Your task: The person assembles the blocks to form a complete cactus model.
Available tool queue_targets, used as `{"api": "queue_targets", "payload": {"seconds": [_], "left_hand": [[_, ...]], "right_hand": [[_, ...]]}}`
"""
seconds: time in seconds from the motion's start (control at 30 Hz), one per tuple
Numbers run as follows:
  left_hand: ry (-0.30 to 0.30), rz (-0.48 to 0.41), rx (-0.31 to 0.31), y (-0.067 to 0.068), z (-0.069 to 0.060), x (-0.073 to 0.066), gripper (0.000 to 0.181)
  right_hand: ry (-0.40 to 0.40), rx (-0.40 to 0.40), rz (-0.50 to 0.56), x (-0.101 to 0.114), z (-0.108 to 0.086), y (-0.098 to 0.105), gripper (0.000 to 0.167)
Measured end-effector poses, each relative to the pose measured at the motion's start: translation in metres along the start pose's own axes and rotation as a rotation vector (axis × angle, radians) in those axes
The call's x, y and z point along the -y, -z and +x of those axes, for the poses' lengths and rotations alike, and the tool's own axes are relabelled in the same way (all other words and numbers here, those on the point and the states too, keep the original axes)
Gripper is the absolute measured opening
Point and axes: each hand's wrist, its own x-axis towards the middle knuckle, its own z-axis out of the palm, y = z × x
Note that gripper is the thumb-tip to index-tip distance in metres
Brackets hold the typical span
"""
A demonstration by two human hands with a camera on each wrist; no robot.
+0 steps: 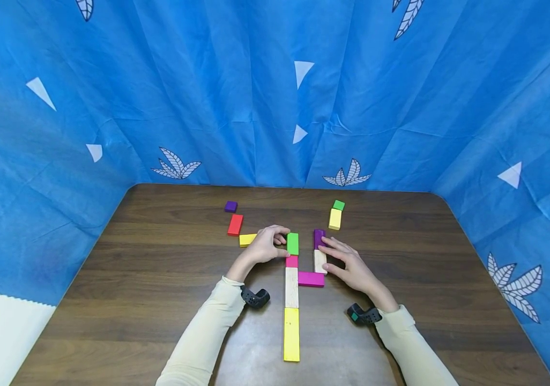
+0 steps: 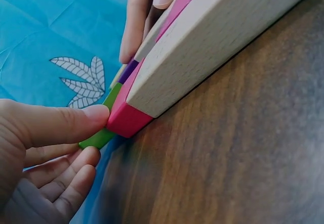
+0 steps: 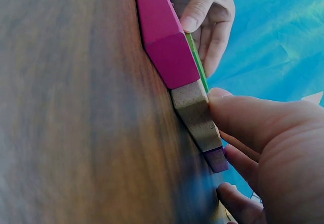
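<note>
In the head view, my left hand is bent at the left side of a green block, its thumb by the joint with a small pink block. The left wrist view shows the thumb touching the green block beside the pink one. My right hand lies along the right side of a purple block and a short pale block, thumb at the pale one. A magenta block lies crosswise below, against a long pale block.
A long yellow block continues the column toward the front. Left of it lie yellow, red and dark purple blocks; back right, pale yellow and green ones touch. Blue curtains surround the wooden table.
</note>
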Motion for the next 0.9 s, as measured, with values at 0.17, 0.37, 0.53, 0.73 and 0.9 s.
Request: {"api": "queue_targets", "payload": {"seconds": [0.17, 0.37, 0.53, 0.73, 0.9], "left_hand": [[0.010, 0.038, 0.024, 0.0011, 0.0017, -0.0007, 0.058], [0.009, 0.081, 0.042, 0.0028, 0.0024, -0.0018, 0.057], [0.008, 0.105, 0.043, 0.0031, 0.0017, -0.0027, 0.057], [0.007, 0.115, 0.045, 0.0030, 0.0011, -0.0039, 0.057], [-0.005, 0.137, 0.038, 0.0027, -0.0005, -0.0042, 0.057]], "right_hand": [[-0.010, 0.003, 0.000, 0.0006, 0.0000, 0.0000, 0.049], [-0.010, 0.006, 0.001, 0.0004, 0.0004, 0.0002, 0.049], [0.005, -0.002, -0.002, -0.0010, 0.0003, 0.0002, 0.049], [0.012, -0.004, -0.004, -0.0023, -0.0001, -0.0002, 0.049], [0.015, -0.004, -0.001, -0.0026, 0.0001, -0.0009, 0.049]]}}
